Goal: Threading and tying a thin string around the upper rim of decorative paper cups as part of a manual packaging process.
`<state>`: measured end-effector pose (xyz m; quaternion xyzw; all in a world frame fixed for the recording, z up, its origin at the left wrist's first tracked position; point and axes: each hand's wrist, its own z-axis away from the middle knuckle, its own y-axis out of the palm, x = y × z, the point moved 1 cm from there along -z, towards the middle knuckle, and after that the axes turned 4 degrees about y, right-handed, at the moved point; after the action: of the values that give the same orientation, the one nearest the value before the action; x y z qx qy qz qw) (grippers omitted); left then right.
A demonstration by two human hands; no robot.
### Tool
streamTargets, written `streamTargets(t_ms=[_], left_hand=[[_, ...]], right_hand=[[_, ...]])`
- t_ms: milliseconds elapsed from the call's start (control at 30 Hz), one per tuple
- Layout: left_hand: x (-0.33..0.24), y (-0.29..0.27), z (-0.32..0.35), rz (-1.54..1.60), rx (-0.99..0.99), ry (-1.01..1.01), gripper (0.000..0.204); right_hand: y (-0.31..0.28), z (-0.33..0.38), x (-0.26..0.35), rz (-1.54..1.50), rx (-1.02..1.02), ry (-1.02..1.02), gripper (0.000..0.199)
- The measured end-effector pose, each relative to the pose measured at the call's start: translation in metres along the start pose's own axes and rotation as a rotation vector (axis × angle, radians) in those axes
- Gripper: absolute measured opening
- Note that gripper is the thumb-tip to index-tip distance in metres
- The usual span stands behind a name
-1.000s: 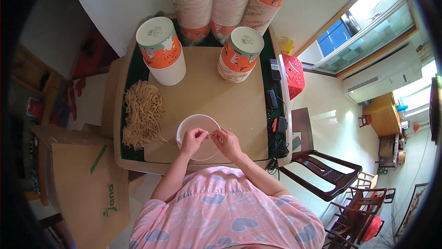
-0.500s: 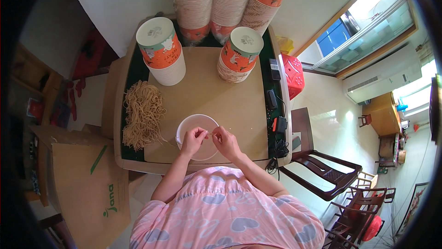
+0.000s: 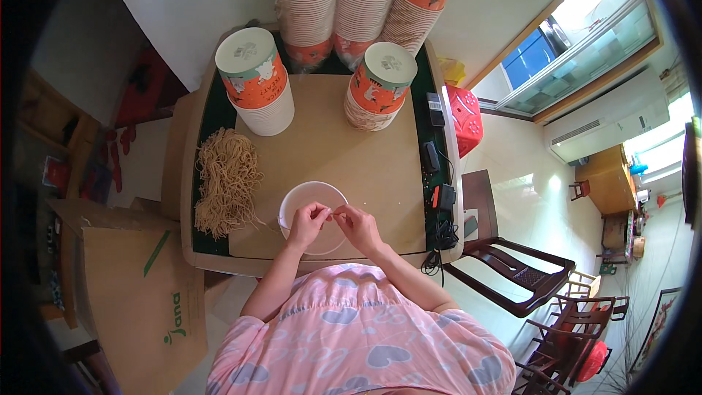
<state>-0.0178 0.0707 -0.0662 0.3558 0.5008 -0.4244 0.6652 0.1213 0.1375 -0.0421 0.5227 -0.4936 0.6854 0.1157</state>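
Note:
A white-walled paper bucket point(image 3: 313, 192) stands upright on the near part of the table, its open mouth facing up. Both hands are over that mouth. My left hand point(image 3: 307, 224) pinches a thin tan cord between thumb and fingertips. My right hand point(image 3: 356, 227) pinches the same cord, fingertips almost touching the left ones. The short stretch of cord between them is mostly hidden by the fingers. To the left lies a loose heap of tan cords point(image 3: 227, 183), with a strand trailing toward the bucket.
Upside-down stacks of orange-and-green paper buckets point(image 3: 256, 92) point(image 3: 376, 92) stand farther back. Taller wrapped bucket stacks point(image 3: 311, 0) rise behind. Adapters and black cables point(image 3: 442, 234) line the table's right edge. A cardboard box point(image 3: 139, 293) is at left, a dark chair point(image 3: 512, 271) at right.
My right fingertips have shifted slightly left, closer to my left ones. The bucket and the heap of cords have stayed put.

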Motion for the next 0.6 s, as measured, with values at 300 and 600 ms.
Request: streamTargets(t_ms=[300, 600], left_hand=[[-0.002, 0.001, 0.001, 0.022, 0.007, -0.009, 0.012], [0.0, 0.011, 0.0, -0.507, -0.196, 0.392, 0.007]], right_hand=[[-0.001, 0.0, 0.001, -0.027, -0.033, 0.006, 0.011], [0.008, 0.001, -0.009, 0.034, -0.063, -0.151, 0.009]])
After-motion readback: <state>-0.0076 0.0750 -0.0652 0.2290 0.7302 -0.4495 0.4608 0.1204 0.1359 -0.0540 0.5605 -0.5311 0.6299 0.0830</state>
